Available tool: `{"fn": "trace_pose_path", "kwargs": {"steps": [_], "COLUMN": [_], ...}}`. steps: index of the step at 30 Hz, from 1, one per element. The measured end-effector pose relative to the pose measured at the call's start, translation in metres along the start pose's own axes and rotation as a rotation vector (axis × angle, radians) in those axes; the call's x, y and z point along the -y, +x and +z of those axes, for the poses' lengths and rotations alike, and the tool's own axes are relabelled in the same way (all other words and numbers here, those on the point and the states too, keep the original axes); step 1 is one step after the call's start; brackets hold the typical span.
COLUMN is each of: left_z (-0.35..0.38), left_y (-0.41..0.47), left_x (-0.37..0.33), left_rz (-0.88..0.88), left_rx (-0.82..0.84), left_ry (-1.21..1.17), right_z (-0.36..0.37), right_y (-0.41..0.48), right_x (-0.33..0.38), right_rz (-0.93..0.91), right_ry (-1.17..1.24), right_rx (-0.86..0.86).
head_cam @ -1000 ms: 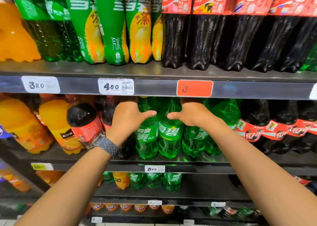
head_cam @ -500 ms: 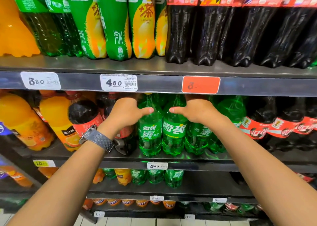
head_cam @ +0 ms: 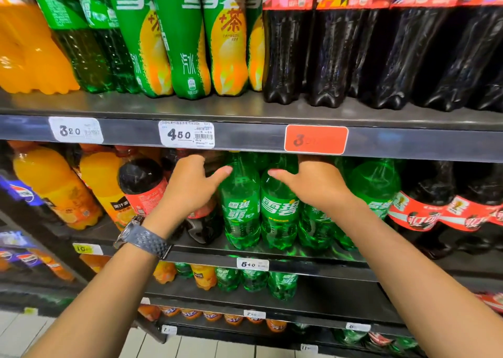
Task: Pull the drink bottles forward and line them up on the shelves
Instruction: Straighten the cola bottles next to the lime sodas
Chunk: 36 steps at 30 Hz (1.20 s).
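Two green bottles [head_cam: 241,208] are bracketed by left hand [head_cam: 190,185] and right hand [head_cam: 313,186], presumably for pulling forward; fingers hidden, grips cannot be told.

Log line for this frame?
left hand: thumb by left Sprite bottle; right hand: thumb on right Sprite bottle; fingers: hidden

Bare forearms, no sleeves — grey perforated-strap wristwatch [head_cam: 143,239] on left wrist.
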<state>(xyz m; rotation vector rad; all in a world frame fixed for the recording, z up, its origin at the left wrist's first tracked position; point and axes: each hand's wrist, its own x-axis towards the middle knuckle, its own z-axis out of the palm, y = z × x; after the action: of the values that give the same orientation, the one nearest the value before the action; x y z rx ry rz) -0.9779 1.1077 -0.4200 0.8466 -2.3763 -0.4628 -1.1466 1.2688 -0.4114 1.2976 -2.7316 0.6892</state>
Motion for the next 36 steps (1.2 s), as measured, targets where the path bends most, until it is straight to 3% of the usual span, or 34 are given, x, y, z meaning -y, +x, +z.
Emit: {"fn": "trace_pose_path", "kwargs": {"steps": [2,4,6,12,15,21,25,31,36], "left_z": [-0.01,-0.019,-0.025,-0.045,-0.057,-0.074,-0.09,-0.09,-0.087], "left_y": [-0.007,-0.015,-0.022,-0.03,-0.026,-0.003,0.011,0.023,0.033], "left_x": [0.012,0.025,0.038,0.08,0.102,0.136,0.157,0.17,0.172], "left_rz": [-0.014,-0.033,-0.048,-0.147,-0.208,-0.268,-0.171,-0.025,0.0], "left_rx": [-0.12,-0.221,-0.26,-0.396,-0.443,-0.344,-0.225,0.048,0.144], "left_ry": [-0.056,-0.064,-0.083,-0.096,-0.031,0.054,0.107,-0.023,-0.025], "right_z": [0.004,0.013,0.025,0.046,0.056,0.079,0.098,0.115,0.114], "right_y": [-0.009,-0.017,-0.023,-0.031,-0.026,-0.01,0.008,0.024,0.023], "right_x": [0.007,0.014,0.022,0.054,0.07,0.119,0.156,0.185,0.193], "right_rz": [-0.102,-0.32,-0.43,-0.658,-0.658,-0.42,-0.222,-0.032,0.06], "right_ry": [-0.057,-0.089,-0.072,0.172,0.232,0.204,0.028,-0.18,-0.17], "right_rx": [-0.268,-0.594,-0.694,-0.32,-0.253,-0.246,-0.231,-0.275,-0.248]}}
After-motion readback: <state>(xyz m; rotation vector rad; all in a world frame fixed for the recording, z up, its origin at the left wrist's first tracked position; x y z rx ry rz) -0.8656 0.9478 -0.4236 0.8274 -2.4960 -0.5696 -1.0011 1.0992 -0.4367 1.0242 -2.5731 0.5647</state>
